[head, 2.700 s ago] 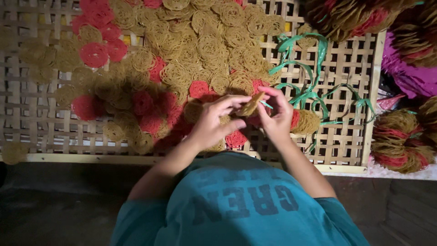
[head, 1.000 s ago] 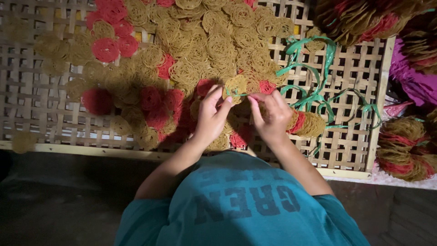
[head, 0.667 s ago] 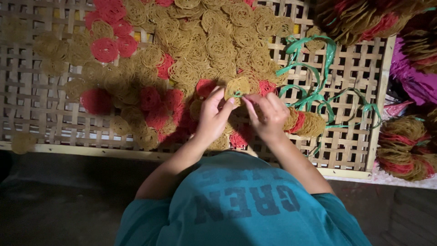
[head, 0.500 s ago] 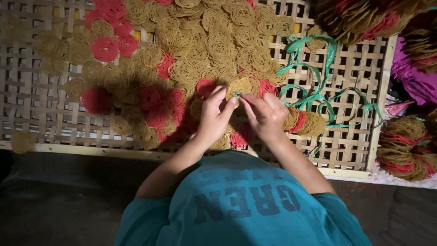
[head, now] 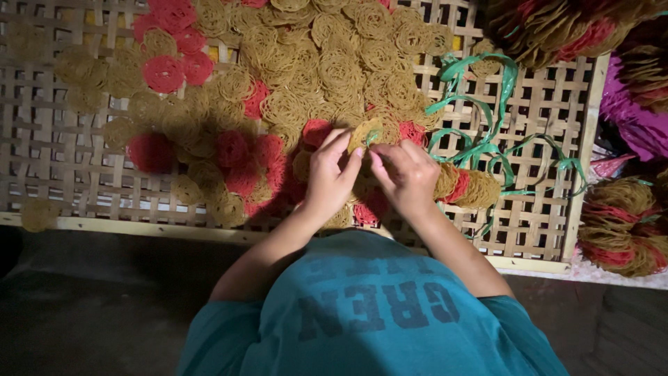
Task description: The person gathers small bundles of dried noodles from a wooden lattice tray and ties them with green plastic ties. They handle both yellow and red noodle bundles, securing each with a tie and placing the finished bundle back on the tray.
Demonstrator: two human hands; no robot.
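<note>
Near the middle of the frame, slightly above centre, a small stack of yellow noodle discs [head: 367, 132] is held upright on edge between two bare hands, lifted just above the woven tray beneath. The left hand [head: 329, 175] pinches the stack from the left, fingers closed on its rim; the right hand [head: 406, 174] meets it from the right, its fingertips pinched on a thin green strip [head: 371, 137] at the stack's edge, seemingly so the strip can pass around the discs while the other hand keeps them aligned. Both arms rise from the bottom centre, where a teal shirt [head: 369, 313] fills the lower frame. Around the hands, loose discs lie flat and overlapping on the bamboo lattice tray [head: 62, 160]: yellow discs [head: 334, 63] heaped at upper centre, red discs [head: 167, 69] scattered at upper left and left of centre, all within easy reach. Just right of the hands lies a tied bundle of discs [head: 467, 188] on its side, and above it a loose tangle of green strips [head: 480, 125] sprawls across the lattice, close at hand. Outside the tray, at the right edge, finished bundles [head: 623, 223] are piled, with more bundles [head: 557, 28] at the upper right corner beside something pink [head: 630, 118] that cannot be made out. The lower left is dark floor.
</note>
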